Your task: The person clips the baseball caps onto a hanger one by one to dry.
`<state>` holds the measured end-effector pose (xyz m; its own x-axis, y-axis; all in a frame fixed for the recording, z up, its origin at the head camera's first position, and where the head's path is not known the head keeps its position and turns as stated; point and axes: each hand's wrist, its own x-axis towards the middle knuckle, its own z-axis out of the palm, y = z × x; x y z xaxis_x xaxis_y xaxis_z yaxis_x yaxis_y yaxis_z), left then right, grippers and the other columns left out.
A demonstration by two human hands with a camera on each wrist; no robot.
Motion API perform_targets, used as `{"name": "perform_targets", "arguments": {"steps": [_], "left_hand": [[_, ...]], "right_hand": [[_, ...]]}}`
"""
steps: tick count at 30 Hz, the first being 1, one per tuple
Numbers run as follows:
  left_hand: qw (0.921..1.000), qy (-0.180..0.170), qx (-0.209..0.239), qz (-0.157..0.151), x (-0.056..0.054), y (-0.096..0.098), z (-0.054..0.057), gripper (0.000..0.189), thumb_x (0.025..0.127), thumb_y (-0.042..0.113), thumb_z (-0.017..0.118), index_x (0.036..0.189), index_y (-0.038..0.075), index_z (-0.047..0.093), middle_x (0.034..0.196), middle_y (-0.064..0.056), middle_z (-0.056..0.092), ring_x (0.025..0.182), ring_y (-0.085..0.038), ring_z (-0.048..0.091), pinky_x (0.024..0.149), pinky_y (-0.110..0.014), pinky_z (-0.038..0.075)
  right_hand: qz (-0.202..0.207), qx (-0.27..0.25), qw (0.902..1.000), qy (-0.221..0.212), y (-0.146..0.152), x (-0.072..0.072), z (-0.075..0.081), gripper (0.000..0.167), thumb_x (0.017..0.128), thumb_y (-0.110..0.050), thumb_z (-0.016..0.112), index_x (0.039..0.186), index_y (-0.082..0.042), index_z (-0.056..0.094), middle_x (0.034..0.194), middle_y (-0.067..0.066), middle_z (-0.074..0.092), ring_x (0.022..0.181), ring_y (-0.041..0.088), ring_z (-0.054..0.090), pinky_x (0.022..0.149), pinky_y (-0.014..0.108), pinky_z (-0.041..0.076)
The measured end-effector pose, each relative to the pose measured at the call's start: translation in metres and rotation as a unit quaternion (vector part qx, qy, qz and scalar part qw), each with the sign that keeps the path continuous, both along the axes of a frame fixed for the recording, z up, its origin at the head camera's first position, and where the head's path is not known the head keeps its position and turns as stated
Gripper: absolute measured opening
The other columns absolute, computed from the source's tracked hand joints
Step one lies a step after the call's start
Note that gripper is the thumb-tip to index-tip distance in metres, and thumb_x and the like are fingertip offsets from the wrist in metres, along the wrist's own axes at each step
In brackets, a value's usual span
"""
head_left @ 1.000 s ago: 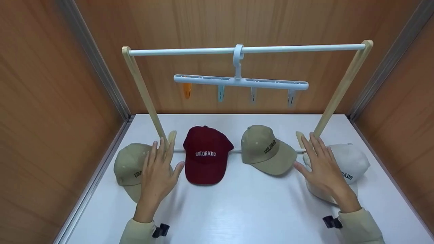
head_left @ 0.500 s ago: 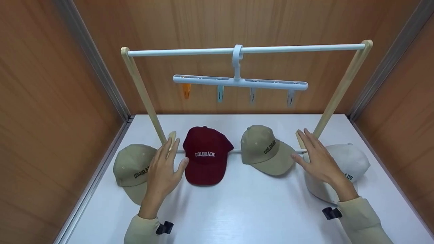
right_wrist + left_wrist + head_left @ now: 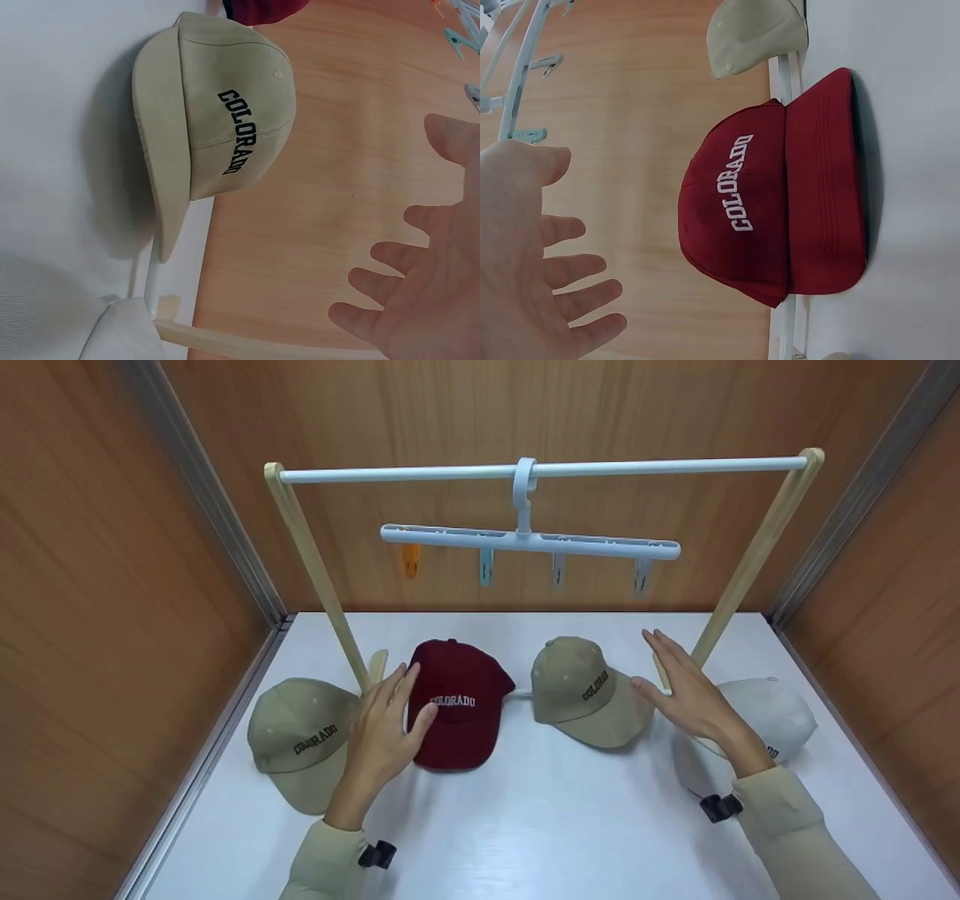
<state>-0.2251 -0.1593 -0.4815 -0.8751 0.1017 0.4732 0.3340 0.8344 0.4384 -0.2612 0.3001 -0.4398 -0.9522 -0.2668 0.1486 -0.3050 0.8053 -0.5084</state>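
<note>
My left hand [image 3: 384,733] is raised with fingers spread and nothing in it. In the head view its fingertips overlap the left edge of the dark red cap [image 3: 463,735], lettered COLORADO. A khaki cap [image 3: 300,727] lies left of that hand. My right hand [image 3: 688,695], also extended and holding nothing, is up between a second khaki cap [image 3: 574,679] and a white cap [image 3: 780,712], which the arm partly hides. Both wrist views show the palms apart from the nearest caps, the dark red cap [image 3: 742,202] and the khaki cap [image 3: 232,112].
A rack with a white rail [image 3: 397,474] and wooden legs [image 3: 757,555] stands behind the caps. From the rail hangs a pale blue hanger [image 3: 465,538] with an orange clip [image 3: 411,561] and several bluish or grey clips. Wooden panels [image 3: 127,585] enclose the white table [image 3: 510,832].
My left hand has moved right, from over the left khaki cap to the red cap's edge. My right hand has moved left and away from me, uncovering more of the right rack leg's base area.
</note>
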Motion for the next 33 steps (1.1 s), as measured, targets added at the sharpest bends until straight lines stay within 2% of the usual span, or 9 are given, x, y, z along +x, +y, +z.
{"name": "perform_targets", "arguments": {"steps": [5,13,19,28,33], "left_hand": [[0.9997,0.012,-0.008,-0.02,-0.004,0.009,-0.001,0.066,0.103,0.042,0.067,0.16,0.014,0.048,0.159,-0.018,0.051,0.142,-0.039,0.051,0.111,-0.066,0.042],[0.9993,-0.012,0.005,-0.034,-0.008,0.019,0.003,0.066,0.103,0.044,0.066,0.161,0.017,0.048,0.161,-0.015,0.05,0.144,-0.038,0.051,0.111,-0.064,0.045],[0.9982,-0.009,0.015,-0.057,-0.016,0.027,0.004,0.064,0.104,0.043,0.065,0.159,0.015,0.05,0.16,-0.015,0.05,0.146,-0.037,0.049,0.113,-0.062,0.044],[0.9961,-0.031,0.028,-0.078,-0.025,0.041,0.013,0.064,0.106,0.047,0.06,0.161,0.017,0.047,0.163,-0.013,0.048,0.149,-0.036,0.046,0.114,-0.062,0.042],[0.9944,-0.039,0.035,-0.092,-0.029,0.047,0.017,0.064,0.107,0.047,0.059,0.161,0.016,0.047,0.164,-0.013,0.046,0.151,-0.036,0.043,0.118,-0.061,0.038]], "right_hand": [[0.005,0.002,0.9999,-0.015,-0.003,-0.012,0.004,0.082,0.109,-0.056,0.05,0.172,-0.019,0.013,0.176,0.02,0.011,0.16,0.049,0.012,0.116,0.079,0.019],[0.018,-0.001,0.9994,-0.031,-0.007,-0.025,0.006,0.08,0.11,-0.055,0.048,0.171,-0.016,0.017,0.176,0.021,0.013,0.16,0.049,0.012,0.119,0.077,0.017],[0.027,-0.005,0.999,-0.035,-0.011,-0.033,0.007,0.078,0.109,-0.055,0.048,0.171,-0.018,0.018,0.176,0.019,0.014,0.16,0.049,0.012,0.119,0.077,0.015],[0.036,-0.01,0.9977,-0.056,-0.012,-0.046,0.007,0.078,0.11,-0.057,0.048,0.172,-0.021,0.017,0.176,0.019,0.013,0.161,0.05,0.009,0.119,0.078,0.012],[0.04,-0.023,0.9969,-0.065,-0.011,-0.052,0.008,0.078,0.109,-0.057,0.048,0.171,-0.022,0.017,0.176,0.02,0.013,0.161,0.05,0.009,0.12,0.078,0.01]]}}
